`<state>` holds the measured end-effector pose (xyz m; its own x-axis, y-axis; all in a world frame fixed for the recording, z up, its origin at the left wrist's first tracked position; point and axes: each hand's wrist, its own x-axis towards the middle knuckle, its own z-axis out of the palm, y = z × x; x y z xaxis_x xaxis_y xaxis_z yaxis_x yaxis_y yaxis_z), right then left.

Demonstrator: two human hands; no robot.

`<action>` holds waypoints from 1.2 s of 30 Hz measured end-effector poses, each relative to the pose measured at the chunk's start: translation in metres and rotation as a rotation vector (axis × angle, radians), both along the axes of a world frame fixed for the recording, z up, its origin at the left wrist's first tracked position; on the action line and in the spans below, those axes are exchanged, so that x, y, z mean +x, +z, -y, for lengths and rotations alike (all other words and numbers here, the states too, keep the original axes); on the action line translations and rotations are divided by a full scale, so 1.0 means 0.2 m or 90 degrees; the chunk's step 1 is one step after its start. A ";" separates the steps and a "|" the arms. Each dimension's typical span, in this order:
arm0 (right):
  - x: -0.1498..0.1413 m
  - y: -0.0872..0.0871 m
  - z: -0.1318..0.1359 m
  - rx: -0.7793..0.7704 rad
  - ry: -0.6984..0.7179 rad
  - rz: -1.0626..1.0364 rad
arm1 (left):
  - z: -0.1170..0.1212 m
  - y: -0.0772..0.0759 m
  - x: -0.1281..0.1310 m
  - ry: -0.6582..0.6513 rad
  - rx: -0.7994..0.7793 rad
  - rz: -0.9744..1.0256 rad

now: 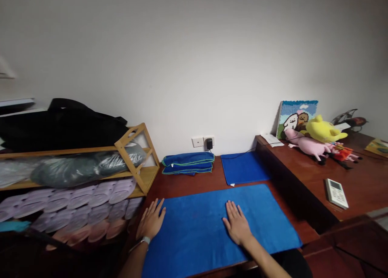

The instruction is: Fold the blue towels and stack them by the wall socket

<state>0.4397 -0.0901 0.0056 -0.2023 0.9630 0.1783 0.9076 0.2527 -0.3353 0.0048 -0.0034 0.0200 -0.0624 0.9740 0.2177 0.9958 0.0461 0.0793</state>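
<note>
A blue cloth (197, 225) lies spread out flat on the dark red wooden table (184, 185). My left hand (152, 220) rests at its left edge with the fingers stretched out, a watch on that wrist. Flat on the cloth, right of its middle, lies my right hand (237, 224), fingers extended and holding nothing. Behind the spread cloth, a darker blue cloth (245, 167) lies flat with a small white tag at its front edge. To the left of that sits a stack of folded blue cloths (188, 163) with green edging.
On the left, a wooden rack (148, 177) holds a black bag (66, 126), plastic-wrapped items and rows of slippers (100, 195). A raised wooden surface (306, 181) on the right carries plush toys (323, 129), a dog picture and a white remote-like device (336, 193). A plugged-in adapter (209, 143) trails a cord.
</note>
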 end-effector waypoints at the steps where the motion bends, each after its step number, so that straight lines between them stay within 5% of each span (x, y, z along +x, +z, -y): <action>1: 0.13 -0.01 0.00 -0.016 -0.033 0.010 | 0.00 0.00 0.00 0.001 0.003 0.006; 7: 0.89 0.00 -0.02 -0.077 -0.272 0.019 | 0.00 0.02 0.02 0.009 -0.009 0.008; 11: 1.11 0.04 -0.02 -0.044 -0.329 -0.013 | -0.01 0.02 0.02 0.015 -0.015 -0.002; 15: 0.84 0.03 0.05 0.074 -0.299 -0.042 | -0.02 0.01 0.01 0.011 -0.005 0.013; 20: 0.20 -0.03 0.30 0.081 -0.017 -0.041 | -0.01 0.01 0.01 0.010 -0.002 0.011; 23: 0.13 -0.04 0.41 0.038 0.071 -0.021 | -0.01 0.00 0.00 0.011 0.008 0.018; 26: 0.37 -0.08 0.43 0.011 0.013 0.004 | -0.02 -0.02 -0.02 0.005 0.004 0.019; 32: 1.10 -0.16 0.41 -0.048 -0.200 0.041 | -0.02 -0.05 -0.02 0.006 0.007 -0.004; 36: 1.31 -0.09 0.23 -0.038 -0.314 0.000 | 0.01 0.07 0.02 0.012 -0.007 -0.056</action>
<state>0.7015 -0.1366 -0.0125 0.2792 0.9527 0.1203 0.9146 -0.2257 -0.3356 0.0083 -0.0053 0.0336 -0.0627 0.9753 0.2119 0.9978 0.0660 -0.0089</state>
